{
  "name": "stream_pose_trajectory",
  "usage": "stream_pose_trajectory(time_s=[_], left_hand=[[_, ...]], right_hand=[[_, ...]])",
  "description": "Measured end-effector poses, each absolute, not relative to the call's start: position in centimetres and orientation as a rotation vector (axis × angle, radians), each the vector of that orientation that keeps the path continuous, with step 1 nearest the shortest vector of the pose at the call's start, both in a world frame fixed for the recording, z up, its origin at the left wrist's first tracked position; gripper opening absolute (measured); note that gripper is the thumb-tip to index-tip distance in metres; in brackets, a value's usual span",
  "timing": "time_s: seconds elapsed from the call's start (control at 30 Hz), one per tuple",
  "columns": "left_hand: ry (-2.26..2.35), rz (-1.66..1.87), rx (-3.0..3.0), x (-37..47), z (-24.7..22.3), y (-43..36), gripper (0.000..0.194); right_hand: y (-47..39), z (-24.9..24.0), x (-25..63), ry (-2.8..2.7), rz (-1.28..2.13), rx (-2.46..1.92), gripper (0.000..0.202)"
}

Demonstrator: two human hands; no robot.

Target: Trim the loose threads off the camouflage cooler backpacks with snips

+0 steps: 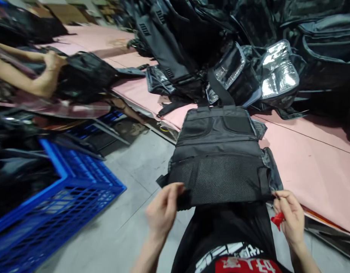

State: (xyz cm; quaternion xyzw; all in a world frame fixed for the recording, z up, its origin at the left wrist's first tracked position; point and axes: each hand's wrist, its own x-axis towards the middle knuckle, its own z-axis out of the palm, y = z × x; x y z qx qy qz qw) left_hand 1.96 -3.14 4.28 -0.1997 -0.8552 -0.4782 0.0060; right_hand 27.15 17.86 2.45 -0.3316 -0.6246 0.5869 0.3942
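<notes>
Bag [217, 146], black and lying with its padded and mesh side up, is being supported across the near edge of the pink table [314, 163], its far part resting on the pink table and its near part being held out past that edge, above the grey floor [129, 189]. Its near left corner is being pinched, out from the pink table's edge, by the left hand [165, 208], whose thumb and fingers are closed together on the fabric, slightly blurred. Its near right corner is being pinched by the right hand [290, 218], beside the pink table's near edge, with thumb and fingertips likewise together on the material. A small red piece [278, 220] is being shown just below the right fingertips; whether it is being gripped or is hanging cannot be told. Between both hands, the mesh panel [223, 180] is being kept spread. Further back on the pink table, dark bags [177, 41] are being piled up around silver-lined bags [280, 70]. On the floor left of the pink table, black goods [18, 178] are being held in a blue crate [86, 197]. Beyond the crate, left of the pink table's near stretch, a dark item [84, 74] is being handled by a co-worker's hand [52, 62].
</notes>
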Motion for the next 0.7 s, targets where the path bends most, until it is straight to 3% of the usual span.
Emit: stream_pose_trajectory(time_s=[0.1, 0.2, 0.4, 0.57, 0.7], left_hand=[[-2.848, -1.348, -0.033, -2.0, 1.9, -6.6, 0.035], [-2.915, -1.862, 0.103, -4.0, -0.1, -7.0, 0.046], [-2.546, -2.472, 0.063, -5.1, 0.9, -2.5, 0.07], [-2.436, -2.706, -0.006, -3.8, 2.7, -1.6, 0.064], [-2.431, -2.734, -0.049, -2.5, 2.2, -1.7, 0.057]], right_hand=[[19.5, 1.0, 27.9, -1.609, 1.229, -0.995, 0.024], [21.8, -0.1, 27.9, -1.855, 1.026, -1.041, 0.039], [25.0, 0.4, 24.2, -2.086, 1.206, -0.876, 0.044], [27.5, 2.4, 21.5, -1.926, 1.107, -0.99, 0.03], [29.9, 2.7, 22.9, -1.783, 1.196, -1.04, 0.033]])
